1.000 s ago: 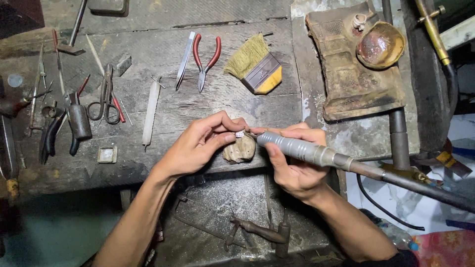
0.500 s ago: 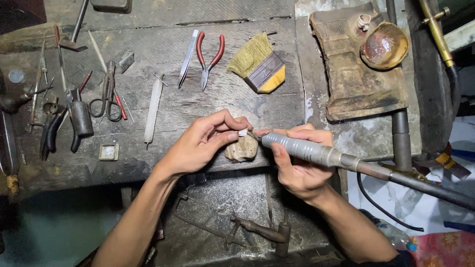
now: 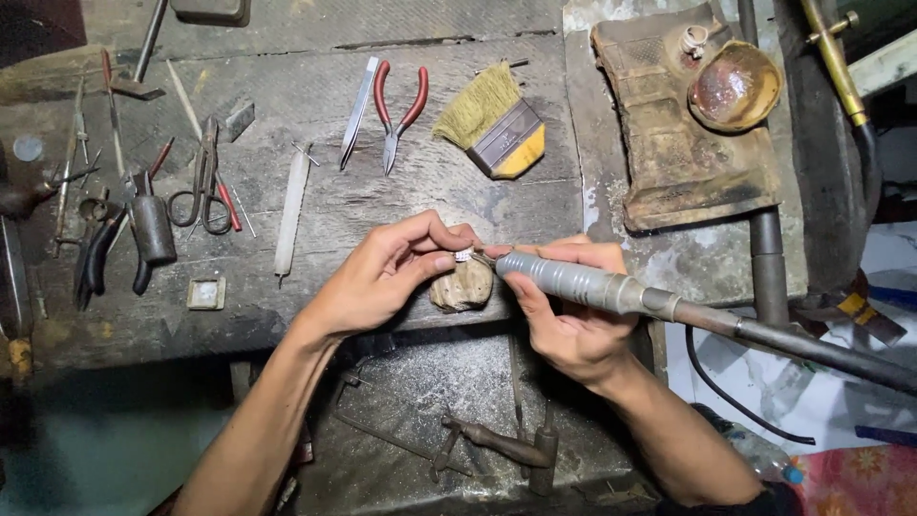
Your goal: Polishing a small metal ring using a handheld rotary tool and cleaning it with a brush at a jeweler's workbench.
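The left hand [image 3: 387, 272] pinches a small silvery ring [image 3: 463, 255] between thumb and fingertips, pressing it against the top of a worn wooden peg [image 3: 461, 285] that juts from the table's [image 3: 315, 220] near edge, about midway along it. The right hand [image 3: 568, 311] is closed around a grey rotary handpiece [image 3: 583, 282] — its tip meets the ring, and its dark flexible shaft [image 3: 812, 346] runs off past the table's right edge. Behind the hands, toward the far edge, lie red-handled pliers [image 3: 396, 110], a flat metal file [image 3: 357, 112] just beside them and a yellow-handled brush [image 3: 497, 129]. Scissors [image 3: 205, 186] and dark-handled tools sit near the left edge — a rusty metal block [image 3: 683, 143] with a shallow round dish [image 3: 734, 86] occupies the far right corner.
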